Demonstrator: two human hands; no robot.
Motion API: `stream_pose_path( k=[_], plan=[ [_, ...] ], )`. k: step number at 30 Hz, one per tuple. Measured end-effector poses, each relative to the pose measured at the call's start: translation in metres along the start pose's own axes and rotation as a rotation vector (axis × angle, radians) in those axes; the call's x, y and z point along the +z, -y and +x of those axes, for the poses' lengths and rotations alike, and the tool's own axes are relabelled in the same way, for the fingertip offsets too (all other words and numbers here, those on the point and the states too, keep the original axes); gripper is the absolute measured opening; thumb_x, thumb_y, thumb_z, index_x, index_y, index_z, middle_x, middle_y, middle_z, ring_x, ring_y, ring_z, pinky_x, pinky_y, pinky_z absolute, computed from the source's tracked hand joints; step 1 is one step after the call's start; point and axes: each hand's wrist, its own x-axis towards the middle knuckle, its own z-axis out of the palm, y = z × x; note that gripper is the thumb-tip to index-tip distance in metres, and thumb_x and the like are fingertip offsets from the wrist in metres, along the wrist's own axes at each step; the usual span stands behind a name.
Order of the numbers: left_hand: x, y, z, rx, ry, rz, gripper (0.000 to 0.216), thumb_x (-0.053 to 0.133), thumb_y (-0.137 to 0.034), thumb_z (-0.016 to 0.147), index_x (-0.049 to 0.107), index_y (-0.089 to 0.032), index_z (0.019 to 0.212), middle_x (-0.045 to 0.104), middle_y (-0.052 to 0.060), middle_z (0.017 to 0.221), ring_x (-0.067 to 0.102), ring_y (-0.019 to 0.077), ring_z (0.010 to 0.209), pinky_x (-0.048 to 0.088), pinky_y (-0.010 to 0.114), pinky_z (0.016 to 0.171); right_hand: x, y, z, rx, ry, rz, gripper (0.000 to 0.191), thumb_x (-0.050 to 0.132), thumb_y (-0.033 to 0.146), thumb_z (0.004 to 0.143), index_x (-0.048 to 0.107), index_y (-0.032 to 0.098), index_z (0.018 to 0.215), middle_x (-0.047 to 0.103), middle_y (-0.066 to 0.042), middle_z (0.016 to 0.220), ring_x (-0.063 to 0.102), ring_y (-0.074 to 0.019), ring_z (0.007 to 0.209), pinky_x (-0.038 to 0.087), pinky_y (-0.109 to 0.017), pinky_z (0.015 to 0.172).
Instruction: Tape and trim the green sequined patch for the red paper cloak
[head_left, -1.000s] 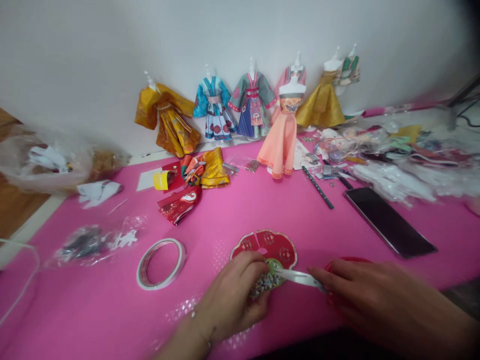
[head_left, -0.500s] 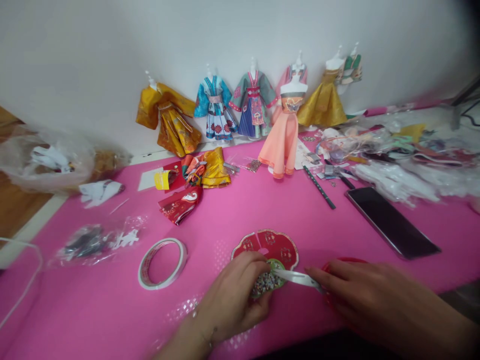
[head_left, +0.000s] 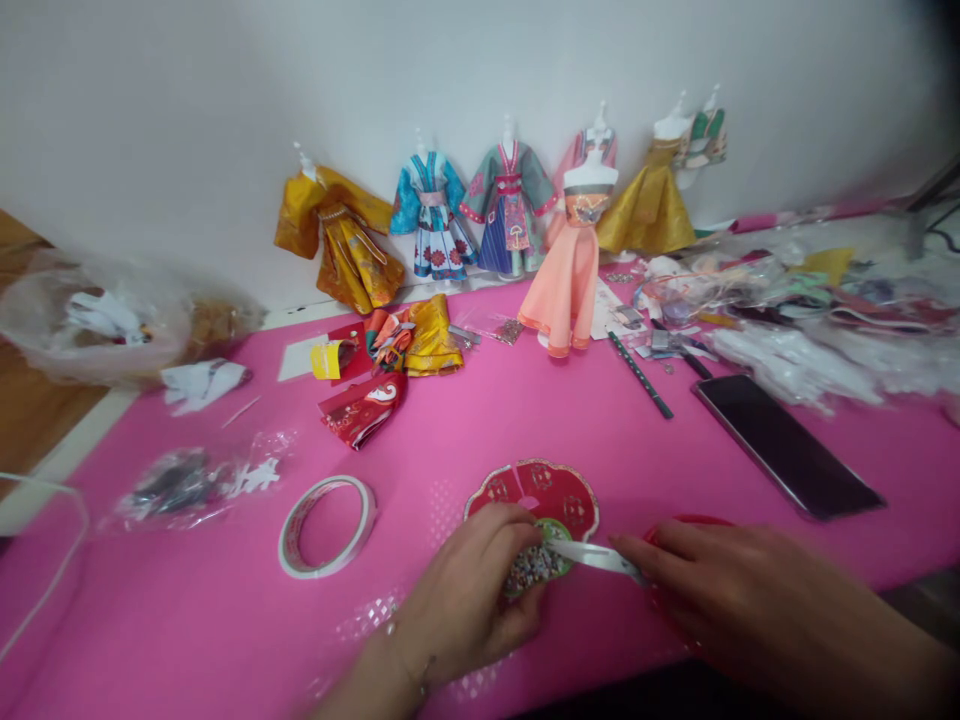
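My left hand point(head_left: 480, 575) is closed on a small green-edged piece with a glittery, patterned middle point(head_left: 531, 568); its kind is not clear. Red-handled scissors point(head_left: 596, 556) are gripped in my right hand point(head_left: 720, 580), their pale blades pointing left and meeting the piece's edge by my left fingertips. Most of the red handle is hidden behind my right fingers. Just beyond my left hand lies a red, scalloped fabric piece point(head_left: 566, 495) with a slit and a small hole, flat on the pink tabletop point(head_left: 420, 430).
A roll of tape point(head_left: 366, 525) lies to the left. Right of centre are a black phone point(head_left: 787, 445) and a dark pen point(head_left: 640, 375). Small dressed mannequins, one in a peach dress point(head_left: 559, 300), line the wall. Plastic bags point(head_left: 810, 350) pile up at right; folded doll clothes point(head_left: 364, 408) lie left of centre.
The view has shifted very slightly. Both hands, the scissors and the green-edged piece keep nearly the same position.
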Motion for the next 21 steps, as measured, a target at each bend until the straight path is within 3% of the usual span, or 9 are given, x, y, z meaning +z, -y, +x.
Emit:
stream_pose_path(
  k=[7,12,21],
  plan=[
    [0.001,0.002,0.001,0.0,0.004,0.011,0.046,0.061,-0.006,0.081,0.05,-0.02,0.123,0.065,0.01,0.119,0.063,0.022,0.108,0.056,0.036,0.091,0.001,0.001,-0.001,-0.005,-0.011,0.004,0.039,0.048,0.002,0.081,0.059,0.026,0.11,0.067,0.003,0.076,0.064,-0.0163,0.053,0.033,-0.035,0.05],
    [0.001,0.002,0.001,0.006,0.003,0.007,0.045,0.062,-0.007,0.081,0.049,-0.021,0.122,0.065,0.009,0.118,0.064,0.022,0.107,0.057,0.036,0.091,0.004,0.007,-0.003,0.071,-0.031,-0.02,0.031,0.047,0.009,0.085,0.059,0.025,0.109,0.066,0.002,0.078,0.064,-0.017,0.057,0.035,-0.035,0.056],
    [-0.002,-0.001,0.002,0.001,0.007,0.004,0.044,0.06,-0.007,0.082,0.048,-0.022,0.122,0.066,0.009,0.117,0.064,0.0228,0.106,0.058,0.037,0.089,-0.007,0.002,0.007,-0.006,-0.024,0.046,0.033,0.047,0.003,0.082,0.061,0.025,0.102,0.068,0.003,0.074,0.064,-0.0159,0.051,0.032,-0.034,0.047]
  ],
)
